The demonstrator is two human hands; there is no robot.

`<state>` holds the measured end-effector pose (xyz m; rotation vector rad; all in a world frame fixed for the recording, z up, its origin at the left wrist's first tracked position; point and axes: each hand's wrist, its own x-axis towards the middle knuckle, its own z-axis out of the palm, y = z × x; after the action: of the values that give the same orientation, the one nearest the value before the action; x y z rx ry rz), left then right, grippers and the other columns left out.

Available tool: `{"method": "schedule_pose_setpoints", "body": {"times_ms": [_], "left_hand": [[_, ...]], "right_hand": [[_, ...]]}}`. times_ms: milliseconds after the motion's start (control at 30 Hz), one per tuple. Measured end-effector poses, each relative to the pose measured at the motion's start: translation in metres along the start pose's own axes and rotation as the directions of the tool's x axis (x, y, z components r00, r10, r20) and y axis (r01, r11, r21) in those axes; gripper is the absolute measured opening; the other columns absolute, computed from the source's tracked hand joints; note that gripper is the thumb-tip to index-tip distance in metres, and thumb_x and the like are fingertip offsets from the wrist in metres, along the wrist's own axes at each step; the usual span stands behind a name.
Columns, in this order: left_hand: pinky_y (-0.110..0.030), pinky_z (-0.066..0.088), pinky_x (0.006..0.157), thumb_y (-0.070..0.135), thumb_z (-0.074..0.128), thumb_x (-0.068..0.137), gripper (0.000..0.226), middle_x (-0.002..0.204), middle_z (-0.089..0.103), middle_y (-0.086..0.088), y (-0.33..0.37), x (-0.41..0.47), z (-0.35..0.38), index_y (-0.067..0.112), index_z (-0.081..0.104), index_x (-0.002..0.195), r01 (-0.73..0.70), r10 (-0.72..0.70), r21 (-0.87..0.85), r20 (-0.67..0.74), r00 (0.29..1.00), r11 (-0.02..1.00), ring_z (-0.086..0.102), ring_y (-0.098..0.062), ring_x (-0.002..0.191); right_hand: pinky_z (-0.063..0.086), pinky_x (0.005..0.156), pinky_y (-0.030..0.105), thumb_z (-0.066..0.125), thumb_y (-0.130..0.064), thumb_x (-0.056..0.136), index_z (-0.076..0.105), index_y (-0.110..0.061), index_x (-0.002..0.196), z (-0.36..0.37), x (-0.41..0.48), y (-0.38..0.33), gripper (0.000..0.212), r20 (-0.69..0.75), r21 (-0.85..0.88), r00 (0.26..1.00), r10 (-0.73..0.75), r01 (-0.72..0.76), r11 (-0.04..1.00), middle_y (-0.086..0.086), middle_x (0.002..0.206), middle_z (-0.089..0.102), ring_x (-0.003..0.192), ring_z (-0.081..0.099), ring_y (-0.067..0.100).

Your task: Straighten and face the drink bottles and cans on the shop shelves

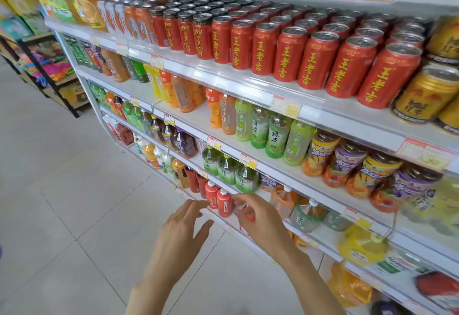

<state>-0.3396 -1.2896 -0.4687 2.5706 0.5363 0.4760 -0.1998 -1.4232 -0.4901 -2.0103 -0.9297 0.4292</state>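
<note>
The right hand [258, 218] has its fingers curled down over a red item [250, 216], which shows only in patches between the fingers, so what it is cannot be told. Its thumb and forefinger reach left to a red bottle [224, 203] with a white cap; whether they touch it cannot be told. The left hand [183, 225] holds nothing: its fingers are spread and relaxed, with the fingertips just beside a second red bottle [212, 196], and contact there cannot be told either.

Both red bottles stand upright at the near end of a row of like bottles along the front of a lower shelf [320, 239]. To the right on the same shelf stand a large orange bottle [283, 200] and a large greenish bottle [305, 215].

On the shelf above, just behind the hands, stand three large green tea bottles [226, 168], with dark tea bottles [183, 143] to their left. Higher up, smaller green tea bottles [275, 136] stand between orange drink bottles [214, 111] and yellow and purple labelled bottles [347, 163]. The top shelf in view carries ranks of red cans [290, 54] with yellow characters facing out, and gold cans [422, 96] at their right end. Price tags [285, 106] hang along the shelf rails. A pale tiled floor [74, 190] lies to the left.
</note>
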Motion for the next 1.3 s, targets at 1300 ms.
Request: {"method": "schedule_pose_setpoints", "body": {"times_ms": [1300], "left_hand": [[-0.038, 0.047, 0.083, 0.024, 0.06, 0.088, 0.039, 0.124, 0.054, -0.006, -0.157, 0.321, -0.008, 0.011, 0.051, 0.123, -0.24, 0.282, -0.206, 0.209, 0.936, 0.949, 0.055, -0.021, 0.107]], "right_hand": [[0.042, 0.067, 0.016, 0.057, -0.005, 0.089, 0.064, -0.017, 0.109, 0.082, 0.188, -0.047, 0.024, -0.369, 0.11, 0.865, 0.339, -0.322, 0.941, -0.003, 0.092, 0.062, 0.07, 0.052, 0.004]]}}
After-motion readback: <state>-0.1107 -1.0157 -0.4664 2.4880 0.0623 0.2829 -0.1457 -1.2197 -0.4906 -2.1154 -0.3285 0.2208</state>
